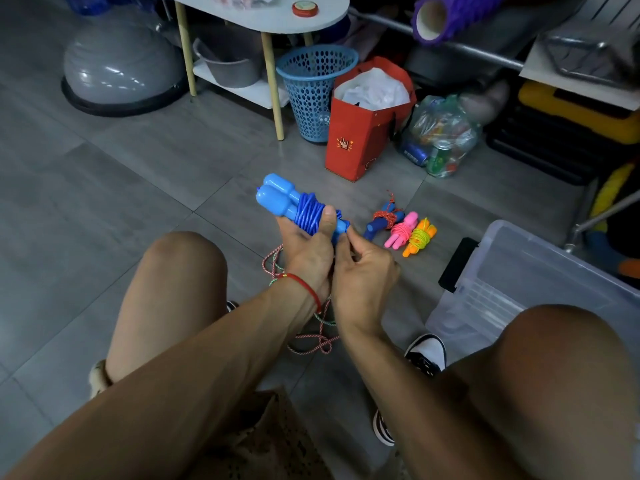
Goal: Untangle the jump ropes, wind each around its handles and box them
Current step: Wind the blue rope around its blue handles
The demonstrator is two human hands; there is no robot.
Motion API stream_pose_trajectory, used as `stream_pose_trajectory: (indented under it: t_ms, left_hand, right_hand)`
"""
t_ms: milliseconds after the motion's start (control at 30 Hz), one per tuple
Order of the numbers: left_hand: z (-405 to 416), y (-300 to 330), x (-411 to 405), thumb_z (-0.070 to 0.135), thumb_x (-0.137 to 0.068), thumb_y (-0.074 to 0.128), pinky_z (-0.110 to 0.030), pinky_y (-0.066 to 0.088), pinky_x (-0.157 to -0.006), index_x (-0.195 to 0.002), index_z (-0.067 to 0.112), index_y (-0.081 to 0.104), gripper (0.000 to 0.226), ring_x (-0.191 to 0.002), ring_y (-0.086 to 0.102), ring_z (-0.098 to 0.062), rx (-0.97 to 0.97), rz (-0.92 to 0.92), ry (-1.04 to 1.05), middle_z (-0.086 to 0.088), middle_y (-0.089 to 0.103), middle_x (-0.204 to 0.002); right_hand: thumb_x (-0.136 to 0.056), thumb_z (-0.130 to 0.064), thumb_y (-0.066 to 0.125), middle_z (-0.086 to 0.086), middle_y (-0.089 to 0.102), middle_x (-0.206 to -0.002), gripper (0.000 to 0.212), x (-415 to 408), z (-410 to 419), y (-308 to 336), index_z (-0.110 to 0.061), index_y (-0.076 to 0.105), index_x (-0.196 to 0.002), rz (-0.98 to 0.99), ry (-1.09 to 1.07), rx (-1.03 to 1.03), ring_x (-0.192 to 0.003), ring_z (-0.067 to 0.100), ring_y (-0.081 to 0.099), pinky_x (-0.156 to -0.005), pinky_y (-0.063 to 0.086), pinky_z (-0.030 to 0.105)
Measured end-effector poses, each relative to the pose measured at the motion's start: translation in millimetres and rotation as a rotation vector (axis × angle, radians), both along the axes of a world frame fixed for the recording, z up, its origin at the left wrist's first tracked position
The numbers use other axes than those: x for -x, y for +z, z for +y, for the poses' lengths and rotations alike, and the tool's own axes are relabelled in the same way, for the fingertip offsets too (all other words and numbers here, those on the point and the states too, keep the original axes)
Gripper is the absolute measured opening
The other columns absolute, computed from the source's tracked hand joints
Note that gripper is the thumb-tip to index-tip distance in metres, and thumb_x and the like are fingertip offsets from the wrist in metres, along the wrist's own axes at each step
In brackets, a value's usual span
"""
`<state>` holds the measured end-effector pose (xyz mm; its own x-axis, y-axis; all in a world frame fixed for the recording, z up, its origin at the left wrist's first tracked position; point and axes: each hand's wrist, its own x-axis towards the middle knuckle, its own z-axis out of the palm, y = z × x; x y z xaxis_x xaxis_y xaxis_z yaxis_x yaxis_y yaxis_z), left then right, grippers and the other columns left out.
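Above your knees, your left hand (304, 244) grips the blue jump rope (301, 209), coils wound on its handles, while your right hand (360, 268) pinches its loose end. Three wound ropes (403, 228) wait on the floor just right; a striped rope (311, 341) lies tangled below; the clear box (540, 282) holds none yet.

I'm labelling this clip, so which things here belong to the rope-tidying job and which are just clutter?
Job:
- blue jump rope, held in left hand, right hand pinching its end
- three wound ropes on the floor
- loose striped rope
- clear plastic box

Clutter:
- blue basket
- red paper bag
- purple foam roller
- grey balance dome
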<state>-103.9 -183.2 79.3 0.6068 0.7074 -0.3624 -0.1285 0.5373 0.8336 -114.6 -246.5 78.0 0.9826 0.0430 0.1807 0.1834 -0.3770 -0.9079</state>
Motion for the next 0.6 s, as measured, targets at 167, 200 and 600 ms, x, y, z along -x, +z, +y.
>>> stream_pose_trajectory:
  t_ms: [167, 200, 600]
  left_hand:
    - [-7, -5, 0, 0.004, -0.097, 0.061, -0.048, 0.058, -0.086, -0.139, 0.015, 0.036, 0.051, -0.082, 0.064, -0.024, -0.163, -0.062, -0.064, -0.002, 0.062, -0.086]
    - [-10, -4, -1, 0.004, -0.097, 0.061, -0.048, 0.058, -0.085, -0.139, 0.015, 0.036, 0.050, -0.083, 0.064, -0.025, -0.177, -0.074, -0.082, -0.005, 0.063, -0.089]
    - [-18, -11, -15, 0.009, -0.097, 0.062, -0.039, 0.054, -0.073, -0.115, 0.020, 0.043, 0.028, -0.079, 0.059, -0.023, 0.018, -0.059, -0.156, -0.009, 0.058, -0.092]
  right_hand:
    - [-0.092, -0.012, 0.064, -0.022, 0.062, -0.057, 0.025, -3, -7, 8, -0.028, 0.080, -0.081, 0.285, -0.003, -0.212, -0.052, -0.003, 0.055, -0.059, 0.050, 0.026]
    - [-0.091, -0.010, 0.065, -0.023, 0.068, -0.063, 0.026, -5, -8, 10, -0.031, 0.080, -0.085, 0.341, -0.027, -0.286, -0.059, -0.004, 0.061, -0.065, 0.053, 0.025]
    - [-0.088, -0.005, 0.066, 0.016, 0.077, -0.079, 0.010, -40, -27, 41, -0.004, 0.075, -0.093, 0.759, 0.023, -0.605, -0.072, 0.030, 0.076, -0.058, 0.062, 0.032]
